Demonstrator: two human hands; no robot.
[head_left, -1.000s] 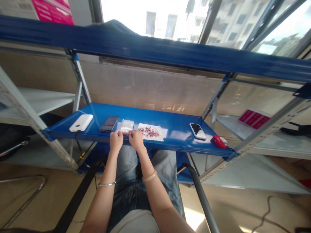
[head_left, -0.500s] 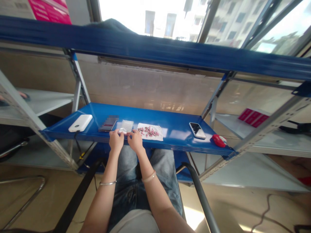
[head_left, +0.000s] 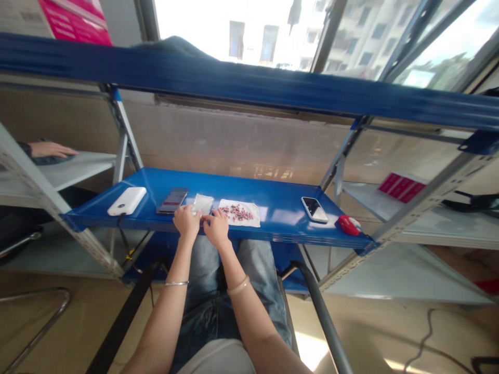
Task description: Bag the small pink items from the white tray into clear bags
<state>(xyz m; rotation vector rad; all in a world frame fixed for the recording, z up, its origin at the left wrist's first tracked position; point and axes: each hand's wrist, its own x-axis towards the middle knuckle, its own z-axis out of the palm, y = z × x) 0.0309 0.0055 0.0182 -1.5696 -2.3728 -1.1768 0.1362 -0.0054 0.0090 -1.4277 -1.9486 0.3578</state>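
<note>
A small clear plastic bag (head_left: 204, 202) lies near the front edge of the blue shelf. My left hand (head_left: 187, 222) is closed over its near left corner, thumb and fingers pressed together. Close beside it, my right hand (head_left: 217, 227) is pinched at the bag's near edge, its fingertips almost meeting those of the left. What sits between the right fingertips is too small to make out. To the right, a white tissue (head_left: 252, 222) is spread flat with many small pink and dark bits (head_left: 239, 211) on it. A dark flat booklet-like item (head_left: 172, 200), partly blurred, lies left of the bag.
On the blue shelf (head_left: 278, 202) are a white power bank (head_left: 127, 201) with a black cable, a phone (head_left: 314, 210) and a red-and-white object (head_left: 349, 225). Another person's hand (head_left: 52, 149) rests on the left shelf. Chair armrests flank my legs. A blue beam (head_left: 241, 85) crosses above.
My left hand has shifted slightly, its fingers now further over the bag's left side. The bag looks tilted. Another person's hand has come further into view at left.
</note>
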